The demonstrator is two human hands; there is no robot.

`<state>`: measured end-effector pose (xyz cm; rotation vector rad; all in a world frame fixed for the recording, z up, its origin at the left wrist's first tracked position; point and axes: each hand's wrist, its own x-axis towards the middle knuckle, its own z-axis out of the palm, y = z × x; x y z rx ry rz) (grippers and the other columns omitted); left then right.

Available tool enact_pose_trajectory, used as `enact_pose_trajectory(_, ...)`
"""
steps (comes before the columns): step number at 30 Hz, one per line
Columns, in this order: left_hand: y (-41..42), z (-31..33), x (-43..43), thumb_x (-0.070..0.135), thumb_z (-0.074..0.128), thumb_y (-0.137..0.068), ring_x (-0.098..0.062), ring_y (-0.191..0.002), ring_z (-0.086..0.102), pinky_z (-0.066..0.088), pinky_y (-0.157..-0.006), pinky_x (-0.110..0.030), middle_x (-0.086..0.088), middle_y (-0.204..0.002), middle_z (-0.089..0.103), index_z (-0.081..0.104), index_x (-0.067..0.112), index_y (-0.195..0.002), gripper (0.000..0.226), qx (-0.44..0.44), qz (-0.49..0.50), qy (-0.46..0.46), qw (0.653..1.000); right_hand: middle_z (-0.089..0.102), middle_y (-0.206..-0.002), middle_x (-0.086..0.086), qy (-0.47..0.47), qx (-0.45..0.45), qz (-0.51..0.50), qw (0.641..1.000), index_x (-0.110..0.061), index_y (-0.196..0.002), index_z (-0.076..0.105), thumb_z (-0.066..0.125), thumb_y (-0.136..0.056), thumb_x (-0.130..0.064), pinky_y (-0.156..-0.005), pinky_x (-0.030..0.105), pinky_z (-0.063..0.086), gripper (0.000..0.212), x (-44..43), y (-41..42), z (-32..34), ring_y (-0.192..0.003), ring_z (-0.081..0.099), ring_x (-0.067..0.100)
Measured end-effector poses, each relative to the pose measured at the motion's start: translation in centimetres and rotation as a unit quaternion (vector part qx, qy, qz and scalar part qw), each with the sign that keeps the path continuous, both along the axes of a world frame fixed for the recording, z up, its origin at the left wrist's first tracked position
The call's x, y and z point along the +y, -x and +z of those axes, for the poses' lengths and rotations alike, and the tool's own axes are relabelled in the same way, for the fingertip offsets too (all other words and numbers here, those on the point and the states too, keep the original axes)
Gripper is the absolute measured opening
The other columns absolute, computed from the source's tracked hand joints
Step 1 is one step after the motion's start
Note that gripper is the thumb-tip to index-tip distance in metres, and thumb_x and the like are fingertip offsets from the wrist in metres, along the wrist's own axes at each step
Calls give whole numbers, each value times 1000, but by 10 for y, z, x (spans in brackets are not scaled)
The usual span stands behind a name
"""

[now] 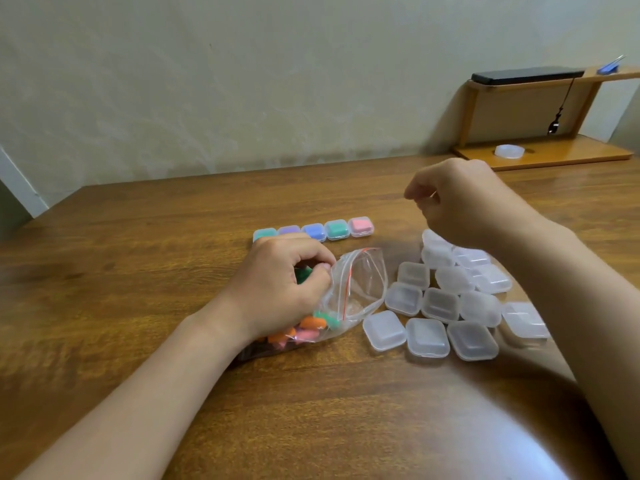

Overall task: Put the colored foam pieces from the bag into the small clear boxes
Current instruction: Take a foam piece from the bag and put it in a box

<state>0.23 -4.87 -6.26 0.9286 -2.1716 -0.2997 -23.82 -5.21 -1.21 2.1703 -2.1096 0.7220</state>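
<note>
Left hand point(277, 282) down on the table point(138, 271), fingers curled tight round the bunched plastic of the bag point(360, 289), thumb and fingertips pinched just at the open mouth. Green foam visible under the fingers; cannot tell if gripped through the plastic or only lying there.

Bag lying on its side, zip mouth gaping toward the right. Foam pieces point(304, 327) heaped in the lower part by the wrist: orange, pink, green.

Judged handling:
- Foam pieces: very light, soft, squashy, not fragile. Best taken with a two-finger pinch across the middle, one at a time.
- Bag: thin, limp, slippery, likely to slide or collapse unless pinned. Best held at the rim beside the zip to keep the mouth open.

Behind the left hand, a row of five filled boxes point(313, 232), lids closed, touching side by side: teal, purple, blue, green, pink. Leftmost partly hidden by the knuckles.

Right of the bag, a cluster of empty clear boxes point(440, 303), closed, packed close, nearest one just beside the bag's mouth. Judged light, rigid, smooth, easy to skid. Best gripped by opposite side walls, lid popped at the front edge.

Right hand point(460, 202) raised above the far end of the cluster, touching no box, fingers curled in, thumb tip near forefinger. Cannot tell if pinching anything small.

Far right, wooden shelf point(540, 157) with a tape roll point(509, 150) on its base.
</note>
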Motion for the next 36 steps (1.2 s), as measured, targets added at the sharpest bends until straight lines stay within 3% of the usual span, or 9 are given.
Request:
enact_pose_trajectory(7, -1, 0, 1, 13, 60, -80, 5, -78, 63, 43, -74, -8, 25, -78, 66, 78, 18, -81, 18, 0, -1, -4, 1000, 68, -109, 3, -70, 12, -10, 997, -18, -114, 70, 68, -90, -7, -87, 33, 56, 27, 1, 18, -4, -96, 63, 18)
enact_pose_trajectory(12, -1, -1, 0, 14, 60, -80, 4, -79, 63, 44, -75, -8, 19, -79, 69, 78, 18, -81, 18, 2, 2, -6, 1000, 67, -110, 4, -95, 22, -4, 995, -17, -116, 69, 71, -89, -17, -88, 36, 57, 27, -1, 14, -7, -97, 63, 20)
enact_pose_trajectory(21, -2, 1, 1, 15, 60, -80, 2, -82, 65, 45, -74, -8, 18, -80, 70, 78, 18, -83, 19, -7, 1, -7, 1000, 66, -107, 6, -94, 47, -23, 994, -15, -117, 68, 71, -89, -15, -85, 36, 59, 28, -4, 10, -12, -93, 63, 22)
enact_pose_trajectory(27, -2, 0, 1, 15, 60, -80, 3, -81, 65, 45, -75, -9, 19, -79, 69, 78, 18, -83, 19, -6, 3, -7, 1000, 64, -94, 3, -105, 68, -69, 990, -20, -106, 66, 70, -89, -32, -76, 40, 59, 21, -4, 9, -16, -82, 62, 22)
enact_pose_trajectory(36, -2, 0, 0, 15, 60, -81, -2, -81, 66, 48, -74, -14, 14, -80, 72, 79, 17, -83, 19, -1, 3, -10, 1000, 66, -97, 7, -111, 40, -59, 991, -13, -107, 68, 72, -88, -22, -79, 37, 60, 22, -2, 1, -13, -85, 63, 23)
